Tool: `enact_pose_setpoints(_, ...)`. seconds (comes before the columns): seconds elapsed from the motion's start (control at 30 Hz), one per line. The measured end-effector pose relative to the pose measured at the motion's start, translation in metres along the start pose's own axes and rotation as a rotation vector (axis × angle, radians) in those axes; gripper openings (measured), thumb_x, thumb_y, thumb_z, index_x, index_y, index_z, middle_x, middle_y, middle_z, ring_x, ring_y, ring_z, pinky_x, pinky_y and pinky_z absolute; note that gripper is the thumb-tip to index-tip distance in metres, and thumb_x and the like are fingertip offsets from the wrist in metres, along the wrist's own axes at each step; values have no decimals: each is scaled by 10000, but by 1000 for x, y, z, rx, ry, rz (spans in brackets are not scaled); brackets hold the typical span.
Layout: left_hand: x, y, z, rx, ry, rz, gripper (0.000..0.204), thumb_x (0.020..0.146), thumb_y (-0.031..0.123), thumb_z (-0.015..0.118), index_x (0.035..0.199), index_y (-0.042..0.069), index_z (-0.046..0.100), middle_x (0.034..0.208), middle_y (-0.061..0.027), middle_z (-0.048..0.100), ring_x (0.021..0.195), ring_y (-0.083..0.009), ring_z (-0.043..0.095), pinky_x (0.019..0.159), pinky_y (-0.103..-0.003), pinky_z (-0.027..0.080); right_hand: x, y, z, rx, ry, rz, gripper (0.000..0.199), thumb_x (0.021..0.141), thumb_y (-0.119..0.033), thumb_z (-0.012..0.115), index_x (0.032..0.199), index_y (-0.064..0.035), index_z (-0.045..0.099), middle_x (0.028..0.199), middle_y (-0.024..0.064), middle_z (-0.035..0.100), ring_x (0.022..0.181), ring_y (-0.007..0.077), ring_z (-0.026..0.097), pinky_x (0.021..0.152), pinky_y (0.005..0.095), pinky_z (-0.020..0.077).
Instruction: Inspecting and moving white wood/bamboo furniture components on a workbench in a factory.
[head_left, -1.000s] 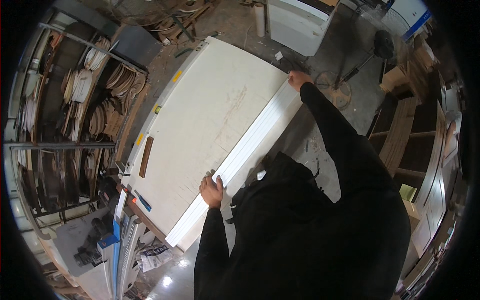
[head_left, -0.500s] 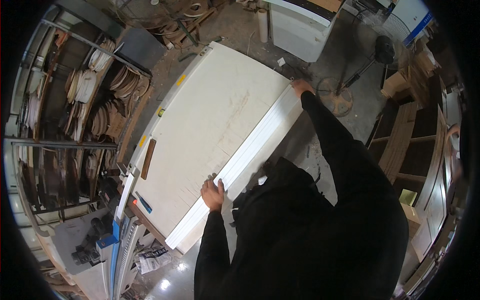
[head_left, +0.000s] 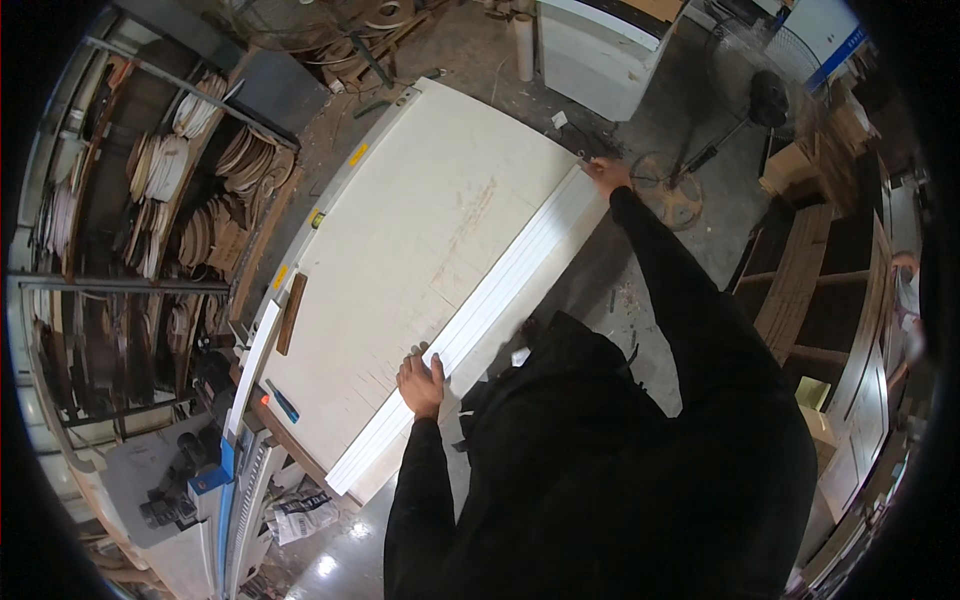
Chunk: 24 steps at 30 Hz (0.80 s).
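Note:
Long white grooved trim strips (head_left: 500,287) lie side by side along the near edge of a cream-coloured worktable (head_left: 390,230). My left hand (head_left: 420,384) is closed over them toward their lower left end, fingers at the far edge and thumb on top. At the far right end, my right hand (head_left: 608,178) grips the tip of the strips, its fingers partly hidden. Across the table, a long white spirit level (head_left: 340,183) lies along the far edge. Near it are a dark brown wood piece (head_left: 291,314) and a blue-handled tool (head_left: 283,402).
Shelves of curved wooden pieces (head_left: 215,230) stand left of the table. A standing fan (head_left: 768,98) is at the upper right, near a white cabinet (head_left: 590,60). Wooden shelving (head_left: 800,290) lines the right side. A crumpled bag (head_left: 303,515) lies on the floor by the lower table corner.
The view has shifted slightly. Both hands stay on the strips in nearly the same places. At the far right, a blurred, skin-toned shape shows more.

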<state>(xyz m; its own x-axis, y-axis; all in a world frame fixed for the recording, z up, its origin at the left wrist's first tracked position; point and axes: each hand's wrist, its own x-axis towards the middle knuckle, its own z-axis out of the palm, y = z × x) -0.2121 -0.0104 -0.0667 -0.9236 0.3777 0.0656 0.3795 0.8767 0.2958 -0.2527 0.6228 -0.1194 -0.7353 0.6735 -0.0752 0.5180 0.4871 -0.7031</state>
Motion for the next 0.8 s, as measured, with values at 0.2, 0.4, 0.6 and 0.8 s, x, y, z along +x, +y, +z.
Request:
enact_pose_setpoints(0.2, -1, 0, 1, -13, 9, 7, 459, 1018, 425, 594, 1178, 1, 669, 1084, -201, 679, 1026, -404, 637, 888, -515, 486, -20, -22, 10, -68, 70, -121, 327, 956, -296, 737, 1193, -71, 721, 1149, 116, 775, 1045, 290, 752, 902, 410, 582)
enact_pose_setpoints(0.4, -1, 2, 0, 0, -2, 6, 446, 1012, 420, 607, 1152, 0, 666, 1095, -206, 681, 1017, -412, 635, 879, -520, 483, -22, -15, 14, 12, 94, -144, 373, 953, -308, 744, 1266, -107, 718, 1196, 122, 764, 1087, 303, 735, 947, 421, 567)
enact_pose_setpoints(0.6, -1, 1, -1, 7, 7, -5, 438, 1011, 417, 611, 1158, 9, 670, 1125, -209, 691, 1025, -413, 638, 898, -521, 480, -27, -15, 19, 85, 63, -110, 387, 970, -329, 747, 1298, -126, 716, 1255, 131, 745, 1155, 309, 707, 996, 421, 546)
enact_pose_setpoints(0.8, 2, 1, 0, 24, -29, -9, 448, 1012, 421, 609, 1176, 10, 681, 1148, -217, 708, 1046, -410, 643, 936, -517, 478, -21, 1, 22, 64, 96, -91, 351, 991, -324, 732, 1306, -170, 715, 1260, 98, 753, 1144, 292, 720, 962, 419, 560)
